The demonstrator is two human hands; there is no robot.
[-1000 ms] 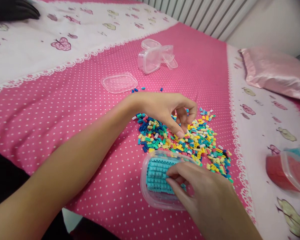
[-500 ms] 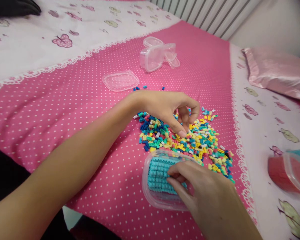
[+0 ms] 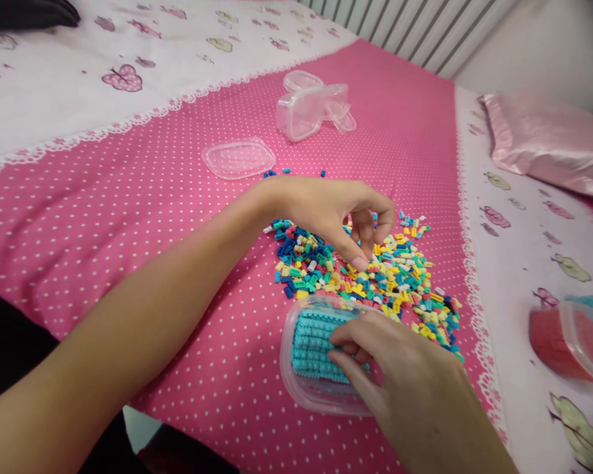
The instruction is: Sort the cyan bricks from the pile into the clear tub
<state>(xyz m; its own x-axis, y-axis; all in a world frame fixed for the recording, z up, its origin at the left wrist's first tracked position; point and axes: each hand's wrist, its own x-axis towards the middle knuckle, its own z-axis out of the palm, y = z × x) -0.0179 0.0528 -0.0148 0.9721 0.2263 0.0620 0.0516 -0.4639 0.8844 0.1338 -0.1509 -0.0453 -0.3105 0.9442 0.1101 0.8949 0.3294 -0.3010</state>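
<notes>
left hand [image 3: 333,209] hides some bricks [image 3: 400,276] | lid [image 3: 238,158] beyond | pillow [image 3: 548,145] right

Pink dotted bedspread [image 3: 103,217]; white slats [image 3: 390,26]; pale wall [image 3: 534,56].

Bright pink sheet [image 3: 153,164] with white polka dots, white side bands [image 3: 74,99] printed with pink and pale-green shapes [image 3: 122,79], bricks [image 3: 400,266] in yellow, green, blue, red and white, turquoise block [image 3: 313,345] in clear box [image 3: 286,352], glossy pale-pink pillow [image 3: 553,141], white railings [image 3: 400,26]
</notes>
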